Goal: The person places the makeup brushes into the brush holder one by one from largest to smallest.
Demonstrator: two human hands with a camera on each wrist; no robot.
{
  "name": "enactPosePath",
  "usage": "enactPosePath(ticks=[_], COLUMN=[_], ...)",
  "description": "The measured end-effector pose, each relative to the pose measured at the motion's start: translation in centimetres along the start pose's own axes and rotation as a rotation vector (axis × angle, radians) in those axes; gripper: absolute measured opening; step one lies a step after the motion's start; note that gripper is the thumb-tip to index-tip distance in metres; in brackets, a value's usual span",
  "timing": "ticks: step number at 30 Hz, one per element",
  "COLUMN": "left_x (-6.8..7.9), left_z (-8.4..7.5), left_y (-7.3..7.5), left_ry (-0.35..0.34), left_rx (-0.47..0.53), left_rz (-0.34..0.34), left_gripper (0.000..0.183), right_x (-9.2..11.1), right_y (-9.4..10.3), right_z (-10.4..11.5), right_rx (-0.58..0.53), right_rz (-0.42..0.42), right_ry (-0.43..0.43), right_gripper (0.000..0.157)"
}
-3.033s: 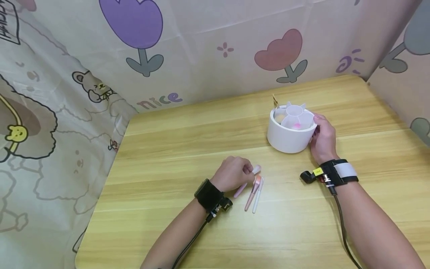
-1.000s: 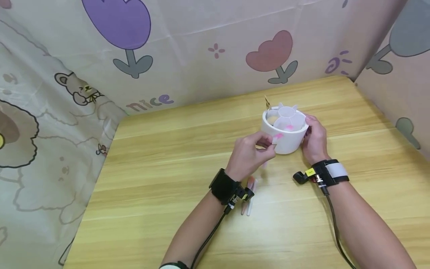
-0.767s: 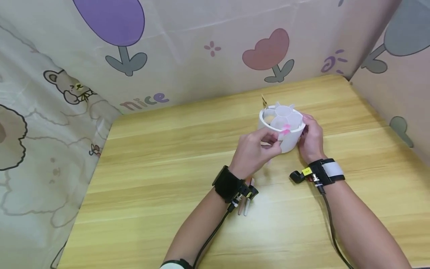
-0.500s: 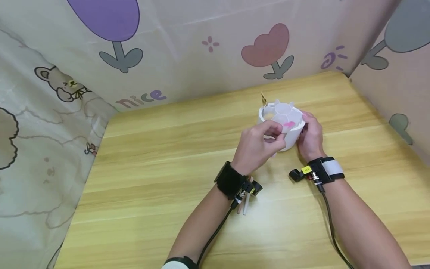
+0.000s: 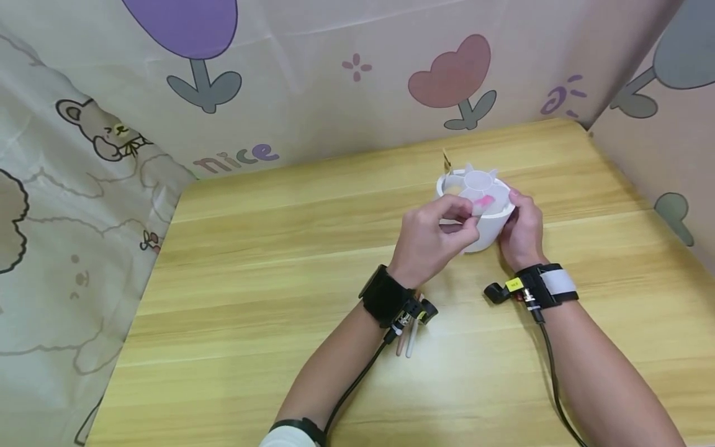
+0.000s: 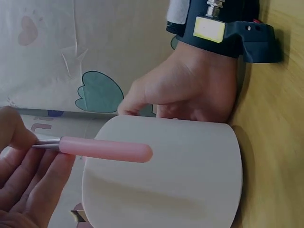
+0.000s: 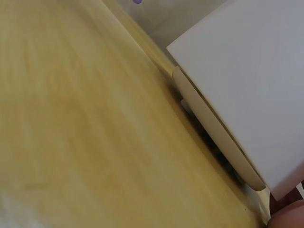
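My left hand [image 5: 427,242] pinches a makeup brush by its silver ferrule, just over the front of a round white organizer [image 5: 487,234]. In the left wrist view the brush's pink handle [image 6: 107,148] crosses in front of the organizer's wall. The brush's pink-tipped bristles [image 5: 483,202] overlap the divided top in the head view. My right hand [image 5: 522,239] grips the organizer's right side, thumb at the rim and fingers round the wall. The right wrist view shows the organizer's white side [image 7: 251,90] close up, with only a bit of that hand at the corner.
On the wooden table [image 5: 251,279] two more brushes lie side by side under my left wrist: a white handle [image 5: 412,340] and a pinkish handle [image 5: 400,345]. A gold-coloured piece [image 5: 447,162] sticks up from the organizer's back left. A patterned curtain [image 5: 313,93] hangs behind the table.
My left hand has picked up the brush from the table and carried it up and right to the organizer, rising slightly further at the end. The right hand stays on the organizer.
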State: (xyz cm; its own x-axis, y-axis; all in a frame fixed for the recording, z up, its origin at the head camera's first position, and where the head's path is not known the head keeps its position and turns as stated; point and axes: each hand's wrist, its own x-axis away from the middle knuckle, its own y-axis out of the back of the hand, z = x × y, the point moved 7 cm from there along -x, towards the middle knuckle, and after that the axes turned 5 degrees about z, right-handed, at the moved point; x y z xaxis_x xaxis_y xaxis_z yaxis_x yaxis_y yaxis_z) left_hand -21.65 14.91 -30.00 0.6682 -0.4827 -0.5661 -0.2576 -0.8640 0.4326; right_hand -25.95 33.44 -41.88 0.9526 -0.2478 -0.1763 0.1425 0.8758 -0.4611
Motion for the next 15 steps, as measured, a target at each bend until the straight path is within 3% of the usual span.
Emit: enactPosePath(ticks=[8, 15], left_x=[-0.3, -0.1], left_z=[-2.6, -0.3], left_y=[1.3, 0.4], left_ry=[-0.021, -0.005], left_rx=[0.023, 0.017], left_rz=[-0.038, -0.033], left_gripper=[0.011, 0.012], right_x=[-0.2, -0.5], right_y=[0.0, 0.3], right_z=[0.3, -0.2], right_rx=[0.023, -0.034], right_rz=[-0.003, -0.022], right_ry=[0.005, -0.036], right_gripper=[0.033, 0.034])
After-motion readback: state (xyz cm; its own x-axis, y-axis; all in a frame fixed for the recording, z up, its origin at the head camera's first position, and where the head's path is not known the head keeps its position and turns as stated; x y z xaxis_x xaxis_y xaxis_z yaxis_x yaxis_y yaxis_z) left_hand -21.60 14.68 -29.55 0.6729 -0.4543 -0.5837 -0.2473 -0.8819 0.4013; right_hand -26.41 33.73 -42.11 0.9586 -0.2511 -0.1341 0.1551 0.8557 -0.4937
